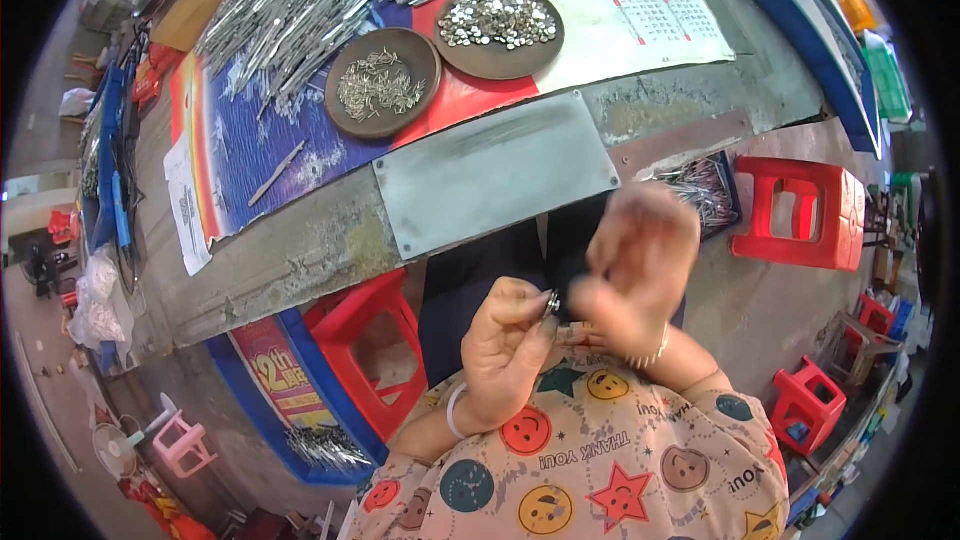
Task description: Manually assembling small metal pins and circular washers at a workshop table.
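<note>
Just above my lap, my left hand (508,345) is closed, thumb and fingertips pinching a small shiny metal piece (552,303) too small to name exactly. Beside it to the right, my right hand (640,265) is raised and smeared by motion, so its fingers cannot be read. Ahead on the worktable lie two round brown dishes: the left dish (340,112) holds small silvery pins, the right dish (480,62) small round metal discs. A big pile of thin metal tool pieces (300,15) lies behind them. One slim metal piece (278,172) rests apart, nearer me.
A grey metal plate (500,175) is fixed at the table's near edge. Bins of metal pieces stand below: a blue bin (290,390) at left, a dark tray (735,210) at right. Red stools (385,350) and a red stool (800,210) flank me. A blue tray (800,30) sits far right.
</note>
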Action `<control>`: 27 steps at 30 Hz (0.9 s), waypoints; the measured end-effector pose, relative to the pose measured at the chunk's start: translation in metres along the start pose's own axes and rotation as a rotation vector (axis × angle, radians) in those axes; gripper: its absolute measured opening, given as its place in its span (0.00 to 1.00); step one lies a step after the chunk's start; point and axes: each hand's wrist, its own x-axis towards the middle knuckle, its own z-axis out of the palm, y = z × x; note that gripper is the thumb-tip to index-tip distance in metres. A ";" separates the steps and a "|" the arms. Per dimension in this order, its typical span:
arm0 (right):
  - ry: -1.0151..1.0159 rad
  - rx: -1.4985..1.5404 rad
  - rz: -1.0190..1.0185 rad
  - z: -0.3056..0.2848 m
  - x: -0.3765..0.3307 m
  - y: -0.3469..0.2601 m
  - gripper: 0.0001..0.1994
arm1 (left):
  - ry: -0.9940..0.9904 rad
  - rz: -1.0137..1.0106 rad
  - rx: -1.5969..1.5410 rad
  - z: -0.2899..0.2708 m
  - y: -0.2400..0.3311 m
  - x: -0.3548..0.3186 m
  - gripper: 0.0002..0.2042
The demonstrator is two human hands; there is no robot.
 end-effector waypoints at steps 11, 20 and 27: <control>-0.031 0.003 0.365 0.004 -0.002 0.014 0.37 | 0.063 -0.001 -0.181 0.001 -0.002 0.008 0.13; 0.005 0.099 0.154 -0.010 0.004 0.019 0.15 | 0.028 -0.275 -0.455 -0.005 0.003 0.011 0.11; -0.324 -0.047 0.010 -0.021 -0.002 0.035 0.08 | 0.121 -0.339 -0.291 -0.006 0.018 0.026 0.10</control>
